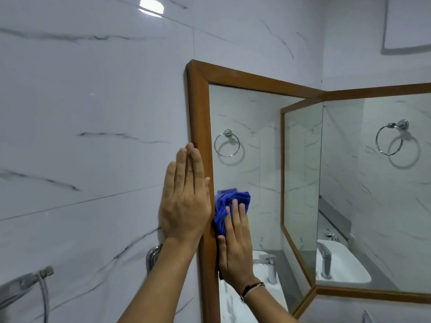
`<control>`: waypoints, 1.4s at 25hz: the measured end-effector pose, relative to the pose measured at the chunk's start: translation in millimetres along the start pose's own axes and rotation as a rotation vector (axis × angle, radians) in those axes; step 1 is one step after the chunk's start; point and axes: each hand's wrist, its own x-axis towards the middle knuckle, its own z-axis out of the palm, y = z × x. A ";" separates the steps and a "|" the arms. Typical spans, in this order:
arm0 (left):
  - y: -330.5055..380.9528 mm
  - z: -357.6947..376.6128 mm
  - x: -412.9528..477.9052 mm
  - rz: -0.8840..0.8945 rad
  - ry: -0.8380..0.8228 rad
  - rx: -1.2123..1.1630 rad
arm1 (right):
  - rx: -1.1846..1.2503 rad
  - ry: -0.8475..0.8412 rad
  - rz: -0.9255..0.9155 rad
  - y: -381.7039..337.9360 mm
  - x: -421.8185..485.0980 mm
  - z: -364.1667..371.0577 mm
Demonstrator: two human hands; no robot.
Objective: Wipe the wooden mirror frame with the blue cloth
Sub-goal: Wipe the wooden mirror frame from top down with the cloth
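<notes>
The wooden mirror frame (198, 108) hangs on a white marble-look wall, and its left upright runs down the middle of the view. My left hand (186, 201) lies flat and empty, fingers straight, on the wall and the frame's outer left edge. My right hand (235, 248) presses a bunched blue cloth (227, 201) against the mirror glass (247, 117), right at the inner edge of that upright. The cloth sticks out above my fingertips. A braided band sits on my right wrist.
A second framed mirror (384, 183) meets the first in the corner on the right. Both reflect a towel ring (226, 143), a white basin and a tap (326, 259). A shower hose fitting (28, 280) and a chrome wall fixture (152, 255) sit low on the left.
</notes>
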 end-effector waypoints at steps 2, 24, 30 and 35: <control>-0.2 2.6 -0.5 0.003 0.012 0.008 | -0.003 0.031 -0.030 0.3 24.3 -0.6; 1.3 5.5 -2.7 -0.019 0.010 -0.070 | 0.013 0.129 -0.188 -24.7 173.9 -28.9; 1.9 6.8 -4.3 -0.021 0.037 -0.048 | 0.014 0.147 -0.145 -17.1 153.2 -21.3; 0.8 6.0 -5.8 -0.033 0.077 -0.079 | 0.074 0.092 -0.129 -15.6 70.8 -10.7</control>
